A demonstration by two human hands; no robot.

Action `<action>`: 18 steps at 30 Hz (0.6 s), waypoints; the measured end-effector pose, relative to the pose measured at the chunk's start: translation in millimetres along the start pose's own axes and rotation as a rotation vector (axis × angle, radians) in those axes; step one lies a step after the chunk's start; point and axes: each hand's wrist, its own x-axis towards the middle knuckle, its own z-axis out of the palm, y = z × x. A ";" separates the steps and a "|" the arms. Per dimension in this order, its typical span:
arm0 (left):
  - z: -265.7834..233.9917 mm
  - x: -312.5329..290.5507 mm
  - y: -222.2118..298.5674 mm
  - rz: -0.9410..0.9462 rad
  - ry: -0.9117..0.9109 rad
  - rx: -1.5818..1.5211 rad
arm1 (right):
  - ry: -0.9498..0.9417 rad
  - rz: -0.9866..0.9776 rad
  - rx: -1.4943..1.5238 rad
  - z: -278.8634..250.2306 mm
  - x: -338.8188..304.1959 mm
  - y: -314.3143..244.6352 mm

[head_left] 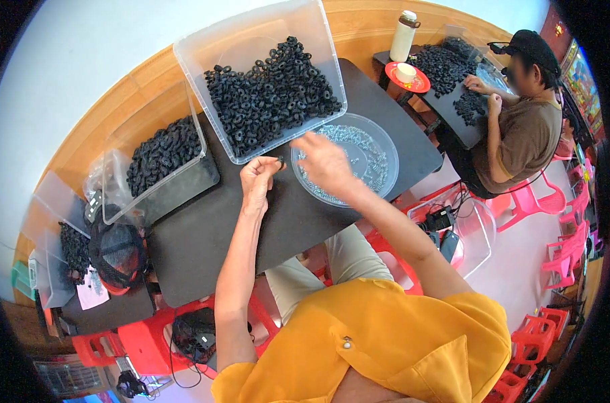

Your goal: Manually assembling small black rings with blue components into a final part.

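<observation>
My left hand (pixel 256 180) is closed in a pinch, with a small dark piece (pixel 281 161) between thumb and fingertips. It looks like one of the small black ring-shaped parts (pixel 271 94) heaped in the clear plastic bin (pixel 251 40), which is tilted toward me just beyond this hand. Over the near left side of a round clear tub (pixel 394 158) hovers my right hand (pixel 324 166), smeared by motion, so its fingers cannot be made out. Many tiny shiny, silvery pieces (pixel 369 151) lie scattered on the tub's bottom.
A second clear bin (pixel 177 191) of black parts stands left on the dark table (pixel 204 252). Further left is a black cap (pixel 118 252). At the upper right, a co-worker (pixel 520 127) handles black parts at another table, near a bottle (pixel 404 37) and red plate (pixel 419 82).
</observation>
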 end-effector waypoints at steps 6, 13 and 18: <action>7.9 -11.5 66.6 0.271 0.079 0.185 | -0.170 0.164 -0.113 -38.9 -33.4 86.8; -54.3 -5.1 152.1 0.634 0.500 0.383 | -0.248 0.135 0.087 -31.9 -53.1 102.8; -101.3 -3.7 150.0 0.670 0.684 0.846 | -0.084 0.099 0.128 -29.7 -52.5 101.4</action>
